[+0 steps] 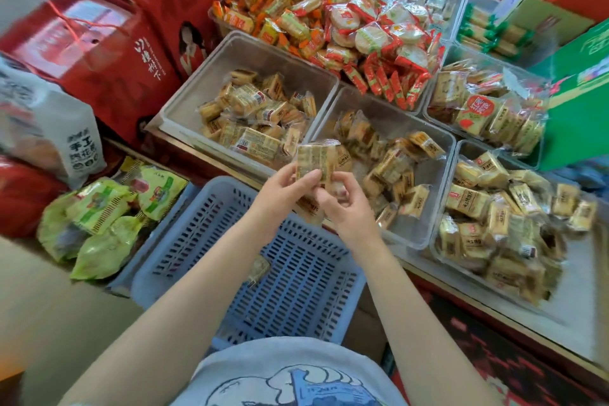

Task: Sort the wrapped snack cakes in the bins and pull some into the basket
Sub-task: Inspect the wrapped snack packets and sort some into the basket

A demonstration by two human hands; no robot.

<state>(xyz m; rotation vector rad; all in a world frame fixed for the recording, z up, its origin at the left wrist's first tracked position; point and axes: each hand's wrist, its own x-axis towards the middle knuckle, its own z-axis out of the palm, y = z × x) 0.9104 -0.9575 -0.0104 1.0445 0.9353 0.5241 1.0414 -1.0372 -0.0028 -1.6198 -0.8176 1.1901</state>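
Blue basket [296, 273], one wrapped cake [258, 269] inside

A small snack shop's loose-goods display: clear plastic bins [194, 92] on a table [573, 313] brim with individually wrapped snack cakes [253, 115], rice crackers [379, 36] and orange-wrapped biscuits [283, 10]. Red gift boxes [99, 43] and a green carton [580, 102] stand stacked around them. A blue shopping basket [290, 260] sits in front, beside green bagged snacks [99, 221].
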